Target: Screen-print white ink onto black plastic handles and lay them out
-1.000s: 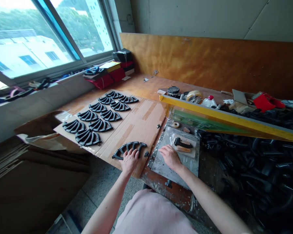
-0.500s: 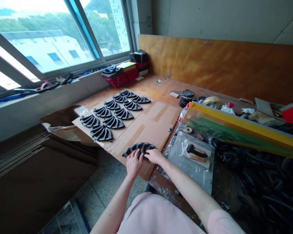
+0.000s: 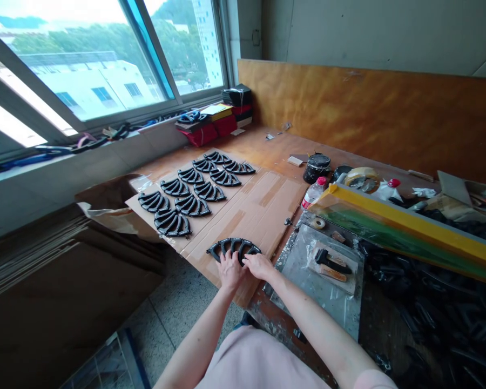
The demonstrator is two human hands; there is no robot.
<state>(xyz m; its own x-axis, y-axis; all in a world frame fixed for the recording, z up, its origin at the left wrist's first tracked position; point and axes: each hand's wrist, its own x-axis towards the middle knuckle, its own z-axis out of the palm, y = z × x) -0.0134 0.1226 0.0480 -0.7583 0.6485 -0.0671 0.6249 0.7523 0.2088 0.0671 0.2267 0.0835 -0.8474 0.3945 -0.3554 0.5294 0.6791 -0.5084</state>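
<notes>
A black fan-shaped openwork piece (image 3: 227, 246) lies on the cardboard sheet (image 3: 249, 219) near its front edge, its curved rim facing away from me. My left hand (image 3: 230, 271) has its fingers over the lower middle of this piece. Close beside it, my right hand (image 3: 259, 266) grips the lower right part, fingers bent in. Both hands cover the piece's near edge, so the fingertips are partly hidden. Farther up the sheet, several similar black fan-shaped pieces (image 3: 192, 205) are laid out in rows.
To the right are a grey board (image 3: 308, 286) bearing a black-headed tool (image 3: 332, 262), a tape roll (image 3: 318, 222), a bottle (image 3: 314, 193) and a black jar (image 3: 316, 167). A yellow-edged frame (image 3: 389, 221) leans over dark parts. Folders (image 3: 204, 133) stand by the window.
The whole view has shifted slightly, moving the scene rightward. My left hand's fingers have come closer to my right hand on the fan-shaped piece, which stays on the cardboard.
</notes>
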